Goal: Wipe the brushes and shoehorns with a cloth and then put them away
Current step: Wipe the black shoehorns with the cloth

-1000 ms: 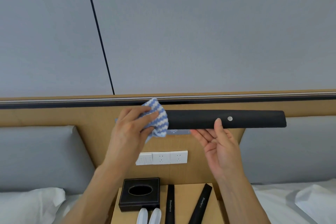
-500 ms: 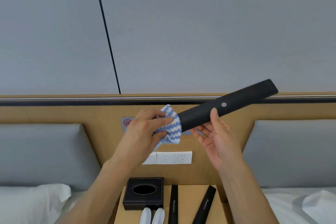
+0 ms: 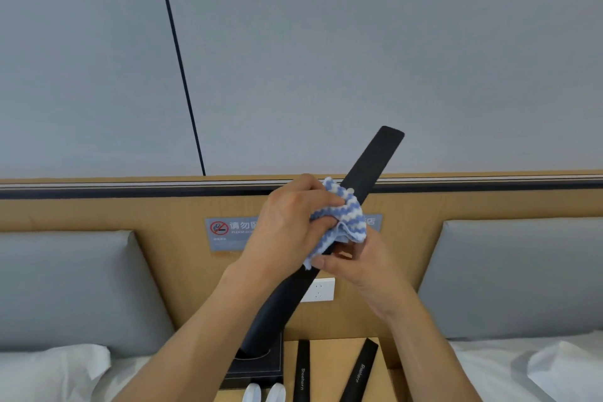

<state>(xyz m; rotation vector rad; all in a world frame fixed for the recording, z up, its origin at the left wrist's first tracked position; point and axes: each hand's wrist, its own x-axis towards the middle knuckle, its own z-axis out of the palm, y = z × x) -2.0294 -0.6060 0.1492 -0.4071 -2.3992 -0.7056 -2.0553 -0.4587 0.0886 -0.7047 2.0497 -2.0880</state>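
Up in front of the wooden headboard (image 3: 98, 212), both hands meet around one long black shoehorn (image 3: 368, 166). The left hand (image 3: 287, 222) has its fingers curled tight around a blue and white wavy cloth (image 3: 339, 222) and presses the cloth onto the middle of the shoehorn. The right hand (image 3: 362, 264) is just under the cloth, touching it, and its fingers and thumb pinch the shoehorn from the right side. So both hands are closed and clamped, one on the cloth and one on the shoehorn.

That shoehorn is flat, dark and smooth. It leans at a slant: its top end sticks up above the hands and to the right, in front of the grey wall, and its bottom end points down and to the left, below the left arm. A small shiny dot shows on it just above the cloth.

Below the hands is a wooden worktop (image 3: 329, 365). On it, under the right arm, lie two more black shoehorns with white writing: one straight (image 3: 301, 372) and one slanted (image 3: 360, 369). A black tissue box (image 3: 257, 372) sits under the low end of the held shoehorn. Two white rounded things (image 3: 264, 393) peek in at the bottom edge; I cannot tell what they are.

Behind the hands, a grey no-smoking sign (image 3: 228, 232) and a white wall socket (image 3: 321, 290) are on the headboard.
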